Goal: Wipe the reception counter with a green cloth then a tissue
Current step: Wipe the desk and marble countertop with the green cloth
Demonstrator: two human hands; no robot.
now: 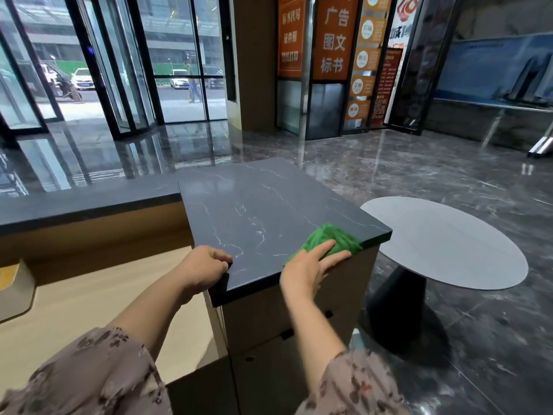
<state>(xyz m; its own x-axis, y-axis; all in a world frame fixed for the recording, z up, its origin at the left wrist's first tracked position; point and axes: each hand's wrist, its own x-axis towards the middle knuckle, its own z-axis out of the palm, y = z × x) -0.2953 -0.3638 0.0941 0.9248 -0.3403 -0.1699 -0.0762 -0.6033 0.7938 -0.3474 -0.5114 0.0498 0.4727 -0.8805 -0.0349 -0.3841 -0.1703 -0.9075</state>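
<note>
The right hand lies flat with straight fingers pressing the green cloth onto the dark marbled counter, close to its near right edge. The left hand curls its fingers over the counter's near left corner. Below the top, the drawers are closed. A pale box sits on the lower desk far left, and I cannot tell what it holds. A round grey table stands just beside the counter.

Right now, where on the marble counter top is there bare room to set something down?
The marble counter top is bare across its middle and far half. Crowded along the near edge: left hand grips the near-left corner, right hand presses the green cloth at the near-right corner. The round grey table is bare.
</note>
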